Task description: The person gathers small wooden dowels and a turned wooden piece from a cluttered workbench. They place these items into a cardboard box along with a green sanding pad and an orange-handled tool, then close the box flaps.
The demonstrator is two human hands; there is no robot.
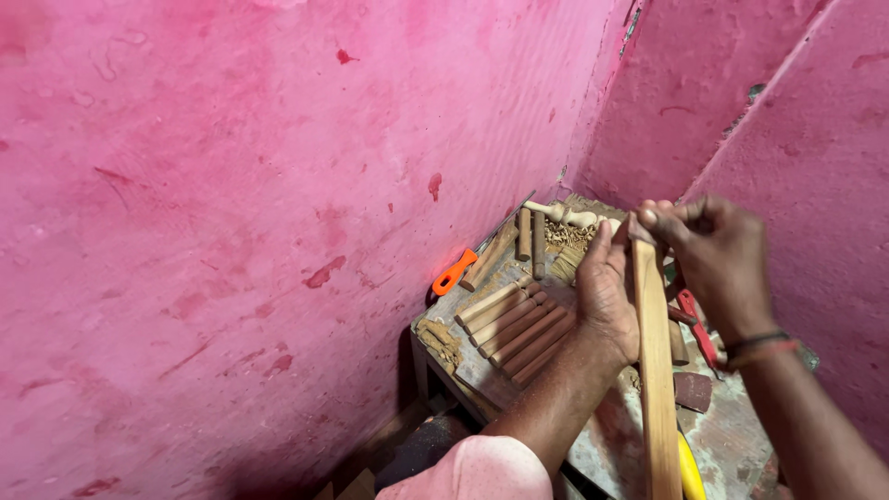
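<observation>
A long, flat wooden stick [657, 370], pale brown and smooth-edged, was held between both hands over the workbench [732, 444]. Its long axis ran nearly upright in the view, from 6 o'clock at the bottom edge to 12 o'clock, where its top end was met by the fingers. The left hand [607, 292] was closed against the stick's left side near the top, the palm pressed to the wood. The right hand [713, 255] was curled over the top end from 2 o'clock, fingertips pinched together on it.

At 9 o'clock from the stick, a row of short wooden dowels [514, 324] was laid side by side on the bench, and more turned pieces [556, 222] were seen at 11 o'clock among shavings. An orange-handled tool [456, 271] was lodged at the bench's left edge, and a red-handled tool [696, 324] lay at 3 o'clock. The bench top was grey, worn and dusty. It was enclosed by stained pink walls [231, 231] on the left and right.
</observation>
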